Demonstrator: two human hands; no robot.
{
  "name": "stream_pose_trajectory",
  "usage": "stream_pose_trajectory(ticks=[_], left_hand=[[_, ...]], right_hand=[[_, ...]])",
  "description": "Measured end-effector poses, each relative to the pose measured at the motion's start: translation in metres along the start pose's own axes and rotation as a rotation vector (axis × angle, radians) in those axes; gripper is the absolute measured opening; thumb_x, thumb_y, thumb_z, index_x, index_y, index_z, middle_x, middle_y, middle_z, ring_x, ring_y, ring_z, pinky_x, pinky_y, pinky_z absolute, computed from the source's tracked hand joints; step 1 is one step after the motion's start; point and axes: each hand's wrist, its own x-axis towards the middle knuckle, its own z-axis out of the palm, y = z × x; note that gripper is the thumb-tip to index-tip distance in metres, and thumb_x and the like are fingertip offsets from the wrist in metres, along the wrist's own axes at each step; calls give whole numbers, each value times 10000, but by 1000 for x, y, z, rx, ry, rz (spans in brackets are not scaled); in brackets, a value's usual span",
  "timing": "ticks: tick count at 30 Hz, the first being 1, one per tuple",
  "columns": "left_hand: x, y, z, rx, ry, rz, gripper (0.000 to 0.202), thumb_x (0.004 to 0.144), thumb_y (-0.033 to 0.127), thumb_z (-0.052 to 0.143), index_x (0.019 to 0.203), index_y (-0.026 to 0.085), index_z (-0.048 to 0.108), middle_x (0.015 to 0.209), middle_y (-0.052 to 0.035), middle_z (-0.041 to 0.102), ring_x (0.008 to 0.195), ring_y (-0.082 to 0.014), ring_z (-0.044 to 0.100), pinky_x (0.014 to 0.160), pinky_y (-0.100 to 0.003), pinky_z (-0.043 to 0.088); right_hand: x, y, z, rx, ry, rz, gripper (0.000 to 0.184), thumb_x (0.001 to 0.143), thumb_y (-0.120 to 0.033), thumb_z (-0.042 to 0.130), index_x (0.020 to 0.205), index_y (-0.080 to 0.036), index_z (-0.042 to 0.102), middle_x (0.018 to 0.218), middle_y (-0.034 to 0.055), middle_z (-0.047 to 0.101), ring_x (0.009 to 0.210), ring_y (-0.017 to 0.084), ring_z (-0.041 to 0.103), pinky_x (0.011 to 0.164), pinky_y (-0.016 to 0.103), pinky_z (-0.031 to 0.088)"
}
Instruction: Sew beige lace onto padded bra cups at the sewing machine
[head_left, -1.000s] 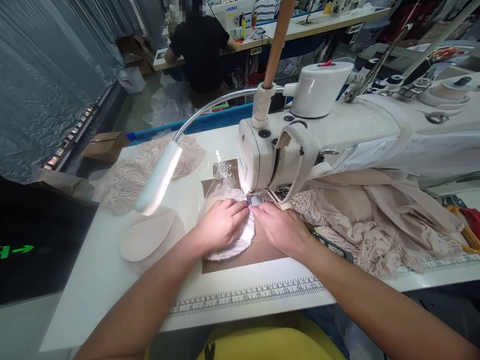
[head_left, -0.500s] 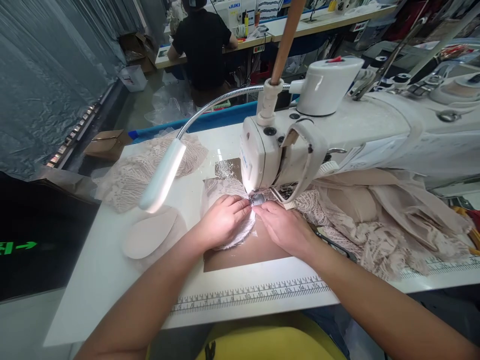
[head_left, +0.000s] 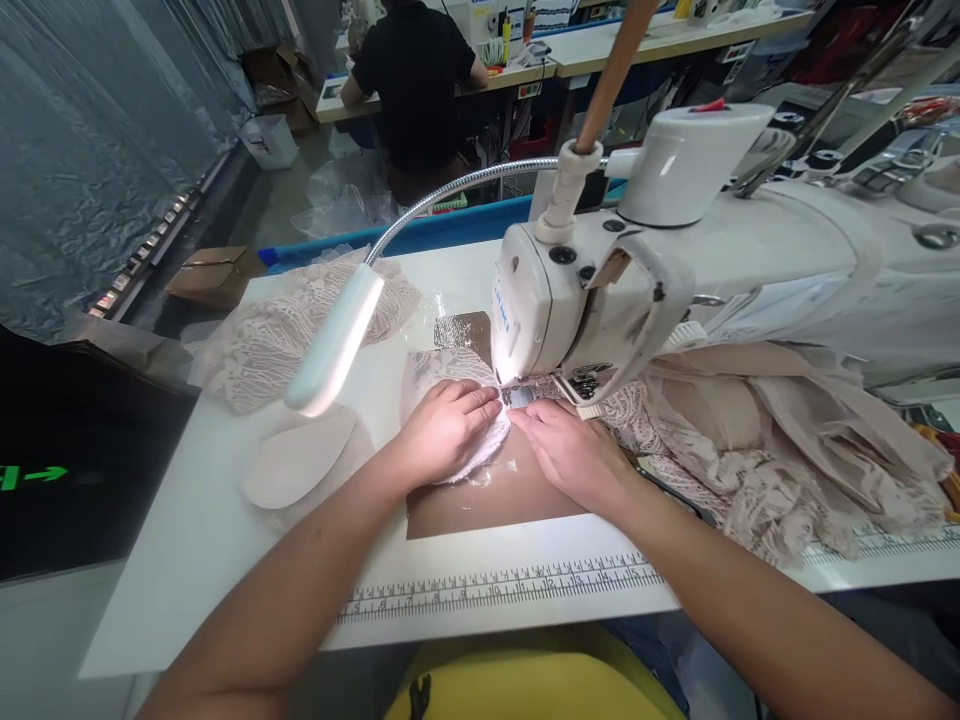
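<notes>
Under the needle area of a white sewing machine (head_left: pixel 525 300) lies a rounded piece of pale pink lace fabric (head_left: pixel 442 365). My left hand (head_left: pixel 450 425) rests over the lace piece with its fingers close together, the tips at the presser foot (head_left: pixel 517 397). From the other side, my right hand (head_left: pixel 566 450) holds the fabric edge, thumb and index finger closed near the foot. What lies under both palms is hidden. A brown plate (head_left: pixel 480 512) covers the table around the work.
Left of the work are smooth beige oval pieces (head_left: pixel 300 465) and a lace pile (head_left: pixel 300 320). A lamp (head_left: pixel 334 345) hangs over the table. More lace and fabric (head_left: pixel 750 430) is heaped at right. A ruler strip (head_left: pixel 495 590) runs along the front edge. Beyond sits a person (head_left: pixel 416 90).
The lace piece has shifted slightly away from me under my hands, its near edge now further back. Both hands stay by the needle. The view has moved a little.
</notes>
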Motion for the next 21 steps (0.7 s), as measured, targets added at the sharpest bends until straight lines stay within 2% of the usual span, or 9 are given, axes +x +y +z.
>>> stream_pose_trajectory(ticks=[4, 7, 12, 18, 21], left_hand=[[-2, 0, -1, 13, 10, -16, 356, 947, 267, 414, 1254, 158, 558, 1297, -134, 570, 1151, -291, 502, 931, -467, 420], [-4, 3, -5, -6, 8, 26, 360, 940, 313, 428, 1238, 167, 566, 1287, -151, 554, 1139, -288, 500, 942, -466, 402], [-5, 8, -10, -68, -37, 84, 362, 913, 382, 469, 1175, 177, 610, 1216, -131, 583, 1053, -258, 517, 944, -438, 393], [-6, 4, -10, -93, -52, 132, 335, 944, 310, 422, 1179, 162, 609, 1224, -122, 609, 1063, -238, 531, 944, -413, 410], [-6, 0, -9, -69, -62, 167, 345, 954, 259, 401, 1225, 146, 583, 1252, -126, 608, 1097, -242, 526, 927, -407, 430]], right_hand=[[1, 0, 0, 30, 2, 36, 412, 868, -103, 425, 1216, -199, 624, 993, 60, 677, 816, 178, 571, 624, 275, 387], [0, 2, 1, 69, 30, 71, 377, 891, -138, 416, 1186, -207, 639, 1025, 48, 686, 798, 168, 589, 658, 270, 414], [-1, 1, 1, 72, 34, 141, 355, 904, -165, 403, 1161, -210, 643, 1064, 46, 682, 780, 170, 596, 662, 276, 411], [0, -2, -4, 39, -52, 12, 360, 858, -113, 430, 1123, -223, 646, 969, 45, 649, 810, 177, 559, 613, 284, 338], [0, -4, -5, 17, -71, 6, 365, 850, -94, 429, 1120, -213, 644, 930, 50, 632, 806, 182, 532, 593, 284, 308]])
